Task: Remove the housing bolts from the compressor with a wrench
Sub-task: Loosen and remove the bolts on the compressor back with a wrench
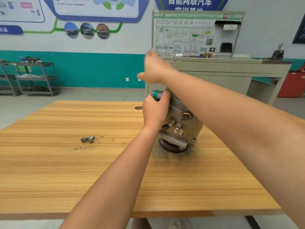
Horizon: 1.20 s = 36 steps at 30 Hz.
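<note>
A grey metal compressor (179,129) stands on the wooden table (82,171), partly hidden behind both arms. My left hand (155,111) grips the green-handled wrench (156,94) against the compressor's upper left side; only the handle end shows. My right hand (154,68) is raised above and beyond the compressor, blurred, with the thumb pointing left and nothing visible in it. Two loose bolts (87,139) lie together on the table to the left of the compressor.
A small round hole (138,108) sits near the table's far edge. Behind the table stands a beige training bench (214,70) with a wiring diagram board. Grey metal shelf carts (34,76) stand at the far left, a red bin (293,83) at the far right.
</note>
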### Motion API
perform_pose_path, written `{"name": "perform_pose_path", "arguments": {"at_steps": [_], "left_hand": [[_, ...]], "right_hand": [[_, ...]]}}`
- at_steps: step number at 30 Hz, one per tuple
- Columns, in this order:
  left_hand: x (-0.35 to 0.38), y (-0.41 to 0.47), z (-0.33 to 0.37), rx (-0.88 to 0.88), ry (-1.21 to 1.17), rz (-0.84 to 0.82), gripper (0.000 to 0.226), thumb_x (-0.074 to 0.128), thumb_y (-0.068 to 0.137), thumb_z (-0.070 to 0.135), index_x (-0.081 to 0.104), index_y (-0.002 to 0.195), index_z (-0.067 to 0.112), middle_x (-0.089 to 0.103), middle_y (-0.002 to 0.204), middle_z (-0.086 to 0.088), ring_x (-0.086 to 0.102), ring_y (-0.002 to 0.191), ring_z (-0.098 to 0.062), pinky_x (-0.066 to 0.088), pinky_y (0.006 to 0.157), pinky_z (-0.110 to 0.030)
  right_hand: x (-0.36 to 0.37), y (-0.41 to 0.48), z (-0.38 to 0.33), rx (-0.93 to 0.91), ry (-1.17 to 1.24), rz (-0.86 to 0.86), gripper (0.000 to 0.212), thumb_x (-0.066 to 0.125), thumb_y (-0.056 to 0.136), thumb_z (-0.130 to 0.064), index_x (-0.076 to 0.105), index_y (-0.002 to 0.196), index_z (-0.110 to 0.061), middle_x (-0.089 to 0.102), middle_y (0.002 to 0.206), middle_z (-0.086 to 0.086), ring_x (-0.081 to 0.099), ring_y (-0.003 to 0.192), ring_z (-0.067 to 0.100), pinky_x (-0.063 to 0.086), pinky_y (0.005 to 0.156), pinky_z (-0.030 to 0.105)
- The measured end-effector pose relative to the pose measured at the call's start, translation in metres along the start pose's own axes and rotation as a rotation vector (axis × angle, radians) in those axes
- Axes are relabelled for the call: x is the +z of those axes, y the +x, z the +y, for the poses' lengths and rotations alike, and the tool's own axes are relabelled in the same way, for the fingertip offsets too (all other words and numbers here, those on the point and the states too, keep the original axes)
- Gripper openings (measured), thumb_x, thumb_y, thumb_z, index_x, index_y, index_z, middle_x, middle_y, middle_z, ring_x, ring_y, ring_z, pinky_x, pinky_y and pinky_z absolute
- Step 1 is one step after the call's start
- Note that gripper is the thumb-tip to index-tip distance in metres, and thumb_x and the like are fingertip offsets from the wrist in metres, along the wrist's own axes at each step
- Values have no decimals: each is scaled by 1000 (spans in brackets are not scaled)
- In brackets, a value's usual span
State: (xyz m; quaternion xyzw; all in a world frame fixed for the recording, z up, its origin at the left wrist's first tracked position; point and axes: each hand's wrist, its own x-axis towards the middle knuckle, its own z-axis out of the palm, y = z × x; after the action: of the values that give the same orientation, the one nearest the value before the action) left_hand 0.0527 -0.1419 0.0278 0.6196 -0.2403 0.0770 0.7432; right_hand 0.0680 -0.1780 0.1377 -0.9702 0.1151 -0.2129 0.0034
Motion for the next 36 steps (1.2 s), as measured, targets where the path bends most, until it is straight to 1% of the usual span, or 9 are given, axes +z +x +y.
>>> {"name": "perform_pose_path", "arguments": {"at_steps": [4,7,10,15,18,21,26,31,36], "left_hand": [[-3,4,-2,85,125,-23,42,47,90,-3,34,57,19,41,58,0,34,62,-19,31,50,-20],[-8,-1,-3,0,-51,-10,26,52,79,25,38,59,17,39,54,3,35,57,-14,29,48,-22],[-16,-5,-4,-89,-195,32,25,55,68,36,48,69,12,49,61,3,44,61,-12,36,59,-26],[-20,-4,-4,-143,-189,-20,25,58,85,31,55,89,7,51,79,-5,47,73,-14,38,62,-27],[-17,-2,-7,-140,-169,-31,21,56,89,28,54,89,7,51,77,-2,46,70,-11,38,60,-24],[-16,-1,-8,-127,-148,-39,21,56,89,29,53,85,9,49,72,1,45,65,-8,37,55,-19],[-8,-9,-4,-88,-148,3,32,57,73,42,51,77,10,48,65,5,44,60,-8,36,55,-22],[5,-15,1,-52,-80,66,24,61,86,27,49,68,18,50,60,10,46,50,3,37,50,-16],[6,-18,7,4,47,62,8,55,91,14,58,88,6,54,73,2,40,55,1,33,45,-5]], "right_hand": [[17,-79,-47,-430,-54,237,85,55,85,-49,12,147,-11,17,153,8,39,127,26,31,103,49],[31,-167,-43,-609,360,586,54,63,82,-37,57,122,-1,62,109,17,59,93,29,46,85,46],[36,-210,10,-459,633,784,22,55,88,-18,67,90,0,65,89,10,61,85,19,48,78,28],[20,-187,95,41,507,977,19,48,93,-15,63,97,-5,61,94,4,52,87,-9,39,80,6],[9,-134,128,256,423,860,29,43,95,-15,63,110,1,61,115,10,52,108,12,32,91,10],[-1,-65,132,313,327,540,41,34,99,-27,57,118,0,51,130,14,46,119,26,34,93,28],[-6,10,90,236,234,19,75,23,95,-55,32,137,6,8,152,20,16,139,32,14,112,39],[-1,21,39,-19,245,-96,73,28,96,-51,-11,146,-16,-14,155,6,-3,142,24,4,115,45],[12,-55,-42,-528,-14,126,82,43,89,-56,-4,148,-23,9,154,10,33,133,27,24,108,45]]}}
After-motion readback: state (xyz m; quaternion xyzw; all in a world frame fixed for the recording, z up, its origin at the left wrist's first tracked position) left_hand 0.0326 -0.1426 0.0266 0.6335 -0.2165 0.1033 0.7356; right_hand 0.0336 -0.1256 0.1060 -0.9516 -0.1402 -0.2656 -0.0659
